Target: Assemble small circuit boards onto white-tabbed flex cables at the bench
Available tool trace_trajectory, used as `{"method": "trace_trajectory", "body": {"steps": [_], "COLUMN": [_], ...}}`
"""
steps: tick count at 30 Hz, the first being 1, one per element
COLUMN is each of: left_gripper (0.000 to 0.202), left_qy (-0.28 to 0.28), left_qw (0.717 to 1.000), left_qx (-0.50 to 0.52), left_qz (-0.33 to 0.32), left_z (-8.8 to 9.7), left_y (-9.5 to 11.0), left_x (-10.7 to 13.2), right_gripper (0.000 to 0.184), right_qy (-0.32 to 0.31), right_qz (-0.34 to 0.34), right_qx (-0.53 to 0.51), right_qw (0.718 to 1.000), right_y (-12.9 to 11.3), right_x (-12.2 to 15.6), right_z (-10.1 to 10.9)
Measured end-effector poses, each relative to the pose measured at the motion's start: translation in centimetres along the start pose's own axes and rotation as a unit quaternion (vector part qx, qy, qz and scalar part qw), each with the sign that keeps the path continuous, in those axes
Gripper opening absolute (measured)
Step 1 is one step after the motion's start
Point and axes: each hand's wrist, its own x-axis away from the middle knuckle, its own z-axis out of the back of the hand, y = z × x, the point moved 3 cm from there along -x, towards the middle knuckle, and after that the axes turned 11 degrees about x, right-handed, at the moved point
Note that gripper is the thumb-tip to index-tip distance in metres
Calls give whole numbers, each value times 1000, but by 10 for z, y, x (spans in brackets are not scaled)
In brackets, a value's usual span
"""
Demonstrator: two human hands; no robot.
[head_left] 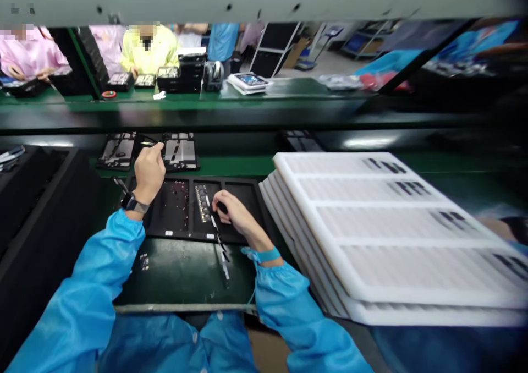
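Observation:
My left hand (149,170) is raised over the back edge of a black compartment tray (181,234), beside the opened flat devices. Its fingers are pinched; whatever they hold is too small or hidden to name. My right hand (231,212) hovers over the tray's middle compartment, fingers curled together, with a small dark shape by them that I cannot identify. Just left of those fingers lies a row of small circuit parts (201,202). Tiny reddish parts (180,199) are scattered in the left compartment. A thin black-and-white strip (223,254) extends from the tray's front towards me.
Two opened devices with dark frames (180,152) lie behind the tray. Stacked white slotted trays (330,208) stand on the right, dark pieces in some slots. A black foam rack (53,219) is at left. Small bits (144,262) lie on the green bench. Co-workers sit across.

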Motion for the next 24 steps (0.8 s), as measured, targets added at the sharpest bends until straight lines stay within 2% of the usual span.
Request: {"method": "trace_trajectory", "body": {"steps": [2, 3, 5, 7, 10, 14, 18, 21, 24], "left_gripper": [31, 32, 31, 27, 29, 40, 33, 30, 24], "left_qy": [-104, -160, -244, -293, -340, -355, -338, -330, -308], "left_qw": [981, 958, 916, 894, 860, 839, 855, 878, 923], "left_qx": [-165, -238, -318, -338, -379, -412, -393, -344, -214], "left_qz": [-24, -24, -20, -21, -22, -20, -2, 35, 83], "left_z": [-27, -40, -60, -71, -72, -63, -47, -14, 39], "left_y": [-23, -33, -50, -59, -66, -61, -33, 2, 43], "left_x": [-25, -33, -40, -40, -36, -35, -32, -11, 35], "right_gripper": [31, 31, 34, 39, 46, 45, 49, 54, 52], "right_qy": [-1, 4, 18, 24, 14, -7, -29, -23, 7], "right_qz": [11, 21, 41, 59, 82, 103, 88, 77, 76], "right_qx": [-11, -14, -14, -8, 2, 12, 12, 5, 5], "right_qw": [1000, 1000, 999, 998, 997, 995, 996, 997, 997], "right_y": [4, 5, 6, 7, 7, 3, 2, 5, 8], "right_x": [-3, -4, -5, -6, -7, -6, -3, 0, 1], "right_z": [1, 2, 4, 6, 5, 0, -3, -2, -1]}}
